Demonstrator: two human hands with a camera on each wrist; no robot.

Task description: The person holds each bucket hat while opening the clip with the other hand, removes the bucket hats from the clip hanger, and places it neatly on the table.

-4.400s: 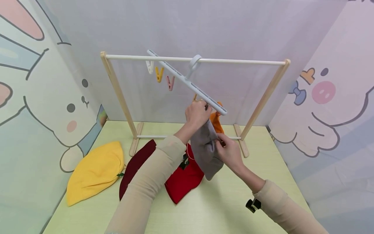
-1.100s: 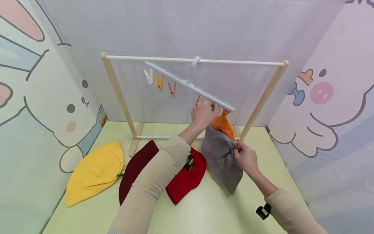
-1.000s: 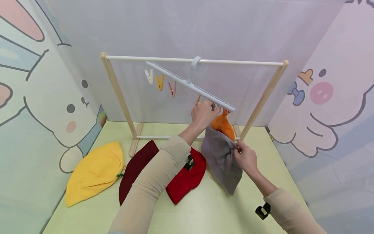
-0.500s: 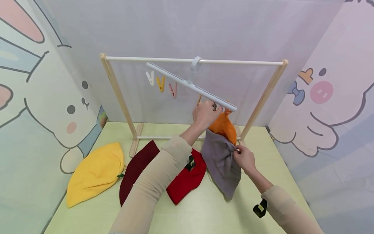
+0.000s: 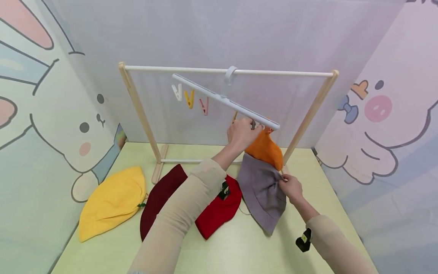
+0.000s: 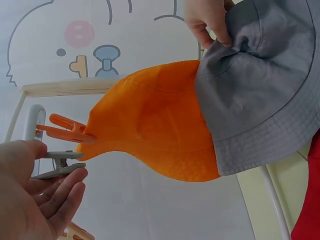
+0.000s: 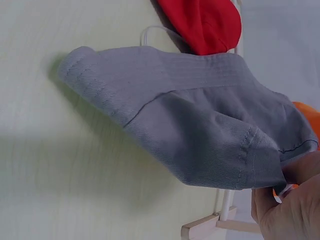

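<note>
Evidently a hanging step is under way: on the counter [image 5: 321,179] stands a drying rack [image 5: 229,70], its clip hanger [image 5: 226,101] tilted. At its five-o'clock end the left hand [image 5: 241,133] squeezes a grey clip [image 6: 60,165]; the right hand [image 5: 291,187] pinches the grey hat [image 5: 261,190], below the clipped orange hat [image 5: 267,149]. Next, its brim likely needs lifting into that clip.

Left hand [image 5: 242,134] raised, fingers apparently pinching; right hand [image 5: 291,187] lower, pinching.

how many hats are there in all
5. A yellow hat, a maroon hat and a red hat lie on the table; an orange hat hangs clipped to the hanger; the right hand pinches a grey hat.
</note>
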